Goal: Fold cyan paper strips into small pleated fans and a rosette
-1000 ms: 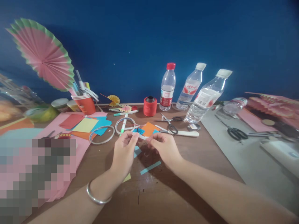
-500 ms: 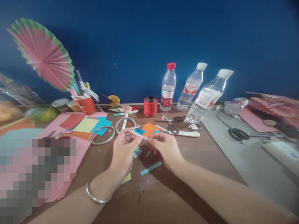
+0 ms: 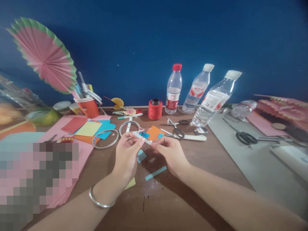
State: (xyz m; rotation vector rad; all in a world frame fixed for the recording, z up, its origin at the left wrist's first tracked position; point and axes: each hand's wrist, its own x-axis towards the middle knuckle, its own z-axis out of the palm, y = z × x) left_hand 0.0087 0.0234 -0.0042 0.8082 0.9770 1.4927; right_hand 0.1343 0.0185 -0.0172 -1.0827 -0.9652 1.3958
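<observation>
Between both hands, above the middle of the desk, is a narrow white strip (image 3: 144, 139); whether it is tape or paper I cannot tell. My left hand (image 3: 126, 155) pinches its left part between thumb and fingers. At the strip's right end, my right hand (image 3: 172, 155) has its thumb and fingertips closed. Just behind the strip lie a small folded blue paper fan (image 3: 144, 135) and an orange paper square (image 3: 154, 132). Below the hands, a light blue paper strip (image 3: 156, 173) and a blue paper piece (image 3: 141, 156) rest on the brown desk.
Two tape rolls (image 3: 106, 139) (image 3: 119, 128) lie left of centre. Scissors (image 3: 178, 131) and a white-handled knife (image 3: 192, 138) lie to the right. Behind stand red thread (image 3: 155, 110) and bottles (image 3: 173, 93). Coloured paper (image 3: 89, 129) and a red cup (image 3: 89, 109) are left.
The white strip has tilted and shows more of its length between the fingers. Both hands stay in nearly the same place, with the left thumb shifted slightly.
</observation>
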